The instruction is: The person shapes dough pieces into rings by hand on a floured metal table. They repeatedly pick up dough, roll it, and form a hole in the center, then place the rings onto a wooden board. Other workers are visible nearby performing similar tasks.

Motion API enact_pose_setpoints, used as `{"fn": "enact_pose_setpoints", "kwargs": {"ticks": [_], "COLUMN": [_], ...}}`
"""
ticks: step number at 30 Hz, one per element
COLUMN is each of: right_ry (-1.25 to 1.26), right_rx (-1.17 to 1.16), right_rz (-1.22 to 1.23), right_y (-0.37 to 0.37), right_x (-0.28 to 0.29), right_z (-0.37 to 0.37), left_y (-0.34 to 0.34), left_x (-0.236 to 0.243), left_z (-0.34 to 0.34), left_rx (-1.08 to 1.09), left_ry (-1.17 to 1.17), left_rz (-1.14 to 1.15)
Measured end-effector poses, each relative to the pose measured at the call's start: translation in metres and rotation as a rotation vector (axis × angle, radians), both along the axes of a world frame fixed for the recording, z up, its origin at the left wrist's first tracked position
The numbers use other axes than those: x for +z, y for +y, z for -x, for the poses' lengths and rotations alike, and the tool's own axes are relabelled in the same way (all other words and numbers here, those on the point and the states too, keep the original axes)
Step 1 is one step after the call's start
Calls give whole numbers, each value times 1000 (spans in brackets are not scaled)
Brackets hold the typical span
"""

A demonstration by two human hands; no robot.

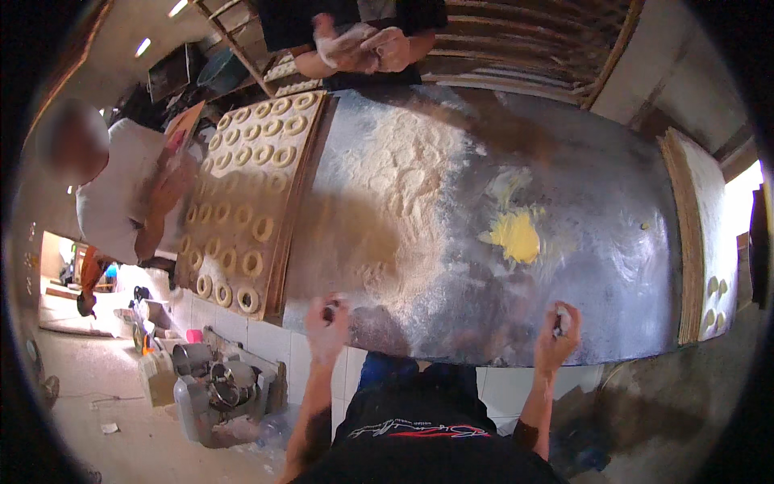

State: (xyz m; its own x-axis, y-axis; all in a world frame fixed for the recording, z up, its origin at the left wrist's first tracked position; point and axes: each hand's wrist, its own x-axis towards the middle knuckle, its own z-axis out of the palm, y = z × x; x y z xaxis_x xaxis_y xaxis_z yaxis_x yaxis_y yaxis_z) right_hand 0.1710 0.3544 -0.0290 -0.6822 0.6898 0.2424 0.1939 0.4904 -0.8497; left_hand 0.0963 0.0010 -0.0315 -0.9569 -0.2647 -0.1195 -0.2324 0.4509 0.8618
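Observation:
My left hand (pixel 327 329) is closed at the near edge of the metal table (pixel 621 266), beside the floured area. A dark spot shows within its curled fingers; I cannot tell if it is a thing or shadow. Farther right, at the same edge, my right hand (pixel 558 335) is also closed, with a small pale patch among the fingers that is too small to name. Scattered flour (pixel 411 173) covers the table's left half. A smear of soft yellow fat or dough (pixel 516 235) lies right of it, away from both hands.
Boards with rows of dough rings (pixel 256 153) stand along the table's left end. Stacked boards (pixel 684 234) stand at the right end. Across the table a person's floury hands (pixel 363 48) meet. Another person (pixel 129 185) is at the left. Pots (pixel 230 379) sit below left.

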Motion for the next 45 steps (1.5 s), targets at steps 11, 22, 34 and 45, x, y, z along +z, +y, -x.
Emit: {"fn": "enact_pose_setpoints", "kwargs": {"ticks": [11,22,34,45], "right_ry": [69,-54,-130,-142], "right_rx": [572,332,339,309], "right_rz": [-223,-300,-377,-403], "right_y": [-24,-69,-123,-107], "right_x": [20,-81,-64,-64], "right_z": [93,26,41,44], "left_y": [-77,-108,-90,-67], "left_x": [-13,-27,-78,-132], "left_z": [-92,-139,2,31], "left_rx": [459,181,-32,146], "left_ry": [214,290,633,723], "left_rz": [-83,30,244,132]}}
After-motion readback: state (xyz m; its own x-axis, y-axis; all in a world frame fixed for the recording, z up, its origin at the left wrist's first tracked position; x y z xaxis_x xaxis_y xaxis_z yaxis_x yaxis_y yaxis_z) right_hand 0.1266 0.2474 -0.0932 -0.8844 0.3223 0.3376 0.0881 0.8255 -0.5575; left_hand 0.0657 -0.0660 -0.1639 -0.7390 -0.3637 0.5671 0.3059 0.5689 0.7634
